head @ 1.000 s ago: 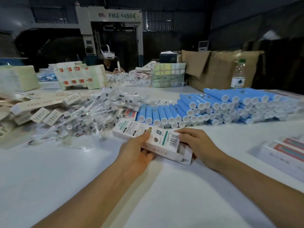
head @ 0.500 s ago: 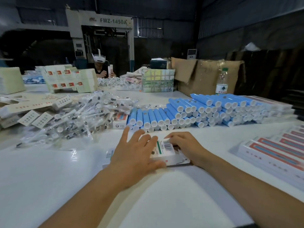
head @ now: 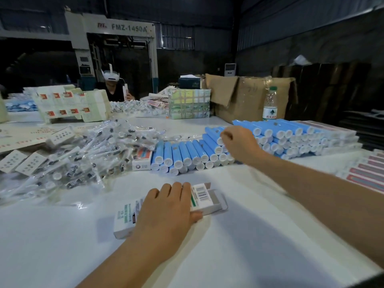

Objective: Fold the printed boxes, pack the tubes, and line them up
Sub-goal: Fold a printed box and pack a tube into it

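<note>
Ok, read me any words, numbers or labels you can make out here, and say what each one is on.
"FMZ-1450A": machine at the back.
Water bottle label: Chinese characters, too small to read.
Printed box under the left hand: barcode and green text, blurred.
Flat cartons: print unreadable.

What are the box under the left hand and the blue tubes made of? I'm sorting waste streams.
Box: looks like thin printed paperboard, matte white, with creased open end flaps.
Blue tubes: probably plastic, smooth with a slight sheen, and white caps.
</note>
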Motion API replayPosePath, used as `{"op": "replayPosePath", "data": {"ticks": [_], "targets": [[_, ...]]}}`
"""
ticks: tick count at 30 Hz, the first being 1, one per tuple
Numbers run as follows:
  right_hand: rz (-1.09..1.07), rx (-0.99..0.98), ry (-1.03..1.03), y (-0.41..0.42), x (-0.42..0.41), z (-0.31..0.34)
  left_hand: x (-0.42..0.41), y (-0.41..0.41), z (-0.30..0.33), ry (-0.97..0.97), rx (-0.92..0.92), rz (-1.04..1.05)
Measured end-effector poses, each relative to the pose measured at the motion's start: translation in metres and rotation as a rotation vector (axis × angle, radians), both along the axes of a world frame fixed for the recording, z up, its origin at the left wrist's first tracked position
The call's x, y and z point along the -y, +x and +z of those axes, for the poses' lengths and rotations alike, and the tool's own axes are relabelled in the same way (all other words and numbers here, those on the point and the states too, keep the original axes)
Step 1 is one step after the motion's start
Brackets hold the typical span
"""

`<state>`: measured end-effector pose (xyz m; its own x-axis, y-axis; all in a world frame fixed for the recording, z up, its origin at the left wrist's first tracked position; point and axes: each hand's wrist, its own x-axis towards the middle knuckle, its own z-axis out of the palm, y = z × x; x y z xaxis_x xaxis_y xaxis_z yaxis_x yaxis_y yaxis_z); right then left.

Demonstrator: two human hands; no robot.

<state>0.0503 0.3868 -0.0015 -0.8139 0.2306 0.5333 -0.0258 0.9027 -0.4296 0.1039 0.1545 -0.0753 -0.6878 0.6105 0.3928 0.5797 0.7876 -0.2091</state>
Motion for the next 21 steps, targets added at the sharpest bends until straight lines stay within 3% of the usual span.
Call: {"op": "replayPosePath", "data": {"ticks": [7,14,16,19,21], "targets": [[-0.381,0.221,0.431,-0.085,-0.064,0.042,-0.009,-0.006,-0.001,0.032,0.086,0.009],[-0.568,0.474,0.391,-0.117,-0.066,0.036,-0.013,-0.012,0.010,0.008,0.105,-0.025],[-0.545,0.509,0.364,-0.120,-0.066,0.039,-0.013,-0.011,0.005,0.040,0.046,-0.099],[-0.491,0.529,0.309,-0.122,-0.069,0.041,-0.014,-0.009,0.012,0.021,0.193,-0.063],[-0.495,0.475,0.335,-0.118,-0.069,0.042,-0.012,-0.012,0.007,0.035,0.172,-0.039]]}}
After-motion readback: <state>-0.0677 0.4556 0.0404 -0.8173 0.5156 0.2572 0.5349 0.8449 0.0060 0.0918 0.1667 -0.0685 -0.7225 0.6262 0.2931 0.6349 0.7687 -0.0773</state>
